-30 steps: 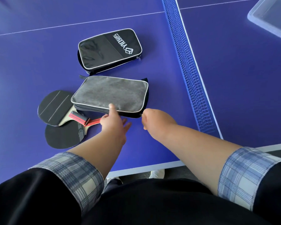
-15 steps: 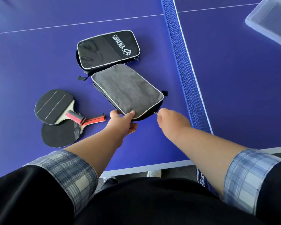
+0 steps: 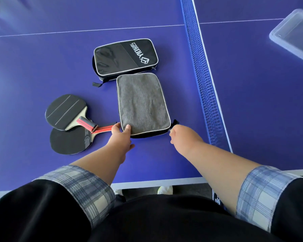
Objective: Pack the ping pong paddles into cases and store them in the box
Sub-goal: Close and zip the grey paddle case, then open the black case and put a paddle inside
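Note:
A grey paddle case [image 3: 143, 103] lies lengthwise on the blue table, its short end toward me. My left hand [image 3: 122, 137] grips its near left corner, thumb on top. My right hand [image 3: 181, 137] pinches the zipper pull at the near right corner, fingers closed. A black case with white lettering [image 3: 125, 58] lies just behind the grey one. Two black-rubber paddles lie crossed to the left: the upper paddle [image 3: 65, 111] with a red handle rests over the lower paddle [image 3: 69, 141].
The blue net [image 3: 203, 81] runs along the right of the cases. A clear plastic box [image 3: 294, 34] sits beyond the net at the far right. The table's white near edge [image 3: 157, 182] is close to my body.
The grey case has been turned from lying crosswise to lengthwise, its end now toward me. Both hands stayed at its near corners and followed the turn.

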`<state>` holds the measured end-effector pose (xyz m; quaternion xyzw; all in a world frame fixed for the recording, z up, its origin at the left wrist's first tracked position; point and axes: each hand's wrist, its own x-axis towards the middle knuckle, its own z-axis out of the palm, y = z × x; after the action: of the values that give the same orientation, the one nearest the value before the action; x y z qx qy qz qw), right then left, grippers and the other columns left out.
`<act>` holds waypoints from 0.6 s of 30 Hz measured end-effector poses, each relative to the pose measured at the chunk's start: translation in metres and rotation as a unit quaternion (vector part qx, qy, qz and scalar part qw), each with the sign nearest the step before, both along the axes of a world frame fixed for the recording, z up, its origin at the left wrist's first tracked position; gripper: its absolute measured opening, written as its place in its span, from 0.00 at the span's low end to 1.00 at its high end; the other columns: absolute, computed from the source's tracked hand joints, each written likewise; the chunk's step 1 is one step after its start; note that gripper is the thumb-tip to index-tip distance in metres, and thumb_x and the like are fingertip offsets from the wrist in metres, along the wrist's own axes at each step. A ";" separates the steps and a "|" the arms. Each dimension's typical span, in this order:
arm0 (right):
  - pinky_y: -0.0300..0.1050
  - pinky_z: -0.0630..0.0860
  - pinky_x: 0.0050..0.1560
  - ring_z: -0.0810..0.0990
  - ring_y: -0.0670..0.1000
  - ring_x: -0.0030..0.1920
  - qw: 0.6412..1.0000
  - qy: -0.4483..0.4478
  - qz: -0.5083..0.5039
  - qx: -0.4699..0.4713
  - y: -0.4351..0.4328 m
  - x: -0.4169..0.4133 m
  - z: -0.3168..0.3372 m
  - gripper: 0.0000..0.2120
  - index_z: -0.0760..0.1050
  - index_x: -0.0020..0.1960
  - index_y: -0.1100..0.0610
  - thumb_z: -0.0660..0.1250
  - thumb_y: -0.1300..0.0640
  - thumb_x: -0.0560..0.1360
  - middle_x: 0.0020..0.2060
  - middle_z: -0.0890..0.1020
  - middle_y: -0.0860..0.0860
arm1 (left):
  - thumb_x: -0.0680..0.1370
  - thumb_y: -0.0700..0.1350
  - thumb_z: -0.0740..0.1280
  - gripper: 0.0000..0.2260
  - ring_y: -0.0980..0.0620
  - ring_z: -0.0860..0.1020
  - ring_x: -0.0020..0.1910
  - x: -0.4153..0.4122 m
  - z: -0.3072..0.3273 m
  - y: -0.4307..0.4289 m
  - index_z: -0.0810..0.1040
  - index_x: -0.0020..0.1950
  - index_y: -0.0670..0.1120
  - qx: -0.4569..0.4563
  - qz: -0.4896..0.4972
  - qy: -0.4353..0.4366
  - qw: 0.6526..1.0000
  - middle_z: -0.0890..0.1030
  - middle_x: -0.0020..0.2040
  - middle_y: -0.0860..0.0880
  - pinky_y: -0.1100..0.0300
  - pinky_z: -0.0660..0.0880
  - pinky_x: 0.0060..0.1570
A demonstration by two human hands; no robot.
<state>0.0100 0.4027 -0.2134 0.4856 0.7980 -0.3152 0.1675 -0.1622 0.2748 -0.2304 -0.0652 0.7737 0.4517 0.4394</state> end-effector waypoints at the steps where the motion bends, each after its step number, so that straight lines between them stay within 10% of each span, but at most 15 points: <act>1: 0.50 0.73 0.42 0.76 0.57 0.41 0.999 0.001 0.028 -0.019 -0.005 0.001 0.001 0.10 0.74 0.47 0.57 0.55 0.57 0.80 0.45 0.82 0.54 | 0.82 0.52 0.60 0.21 0.50 0.75 0.44 -0.002 0.001 -0.003 0.61 0.75 0.59 -0.009 -0.001 0.009 1.000 0.73 0.49 0.51 0.51 0.81 0.51; 6: 0.46 0.68 0.35 0.73 0.51 0.36 0.999 0.018 0.015 0.025 -0.011 0.003 0.007 0.16 0.69 0.39 0.52 0.59 0.43 0.80 0.37 0.76 0.47 | 0.75 0.52 0.59 0.26 0.40 0.72 0.41 -0.015 -0.013 -0.022 0.59 0.72 0.68 -0.087 -0.134 0.055 0.986 0.76 0.59 0.35 0.43 0.78 0.54; 11: 0.45 0.75 0.48 0.76 0.54 0.63 0.956 0.161 -0.207 -0.133 -0.012 -0.036 0.010 0.30 0.62 0.76 0.51 0.65 0.46 0.78 0.71 0.71 0.49 | 0.78 0.53 0.64 0.31 0.39 0.81 0.55 -0.017 -0.005 -0.020 0.54 0.77 0.62 -0.123 -0.188 0.104 0.969 0.77 0.65 0.49 0.46 0.79 0.55; 18: 0.43 0.73 0.29 0.78 0.52 0.37 0.965 0.162 -0.196 -0.061 -0.012 -0.024 0.010 0.21 0.74 0.56 0.47 0.56 0.68 0.72 0.45 0.82 0.49 | 0.76 0.46 0.69 0.33 0.42 0.78 0.56 0.010 0.010 -0.009 0.59 0.78 0.56 -0.103 -0.281 0.158 0.941 0.74 0.67 0.46 0.49 0.79 0.52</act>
<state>-0.0141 0.3912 -0.2037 0.5638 0.6828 -0.4647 -0.0002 -0.1521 0.2655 -0.2206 0.1825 0.8623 0.2325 0.4112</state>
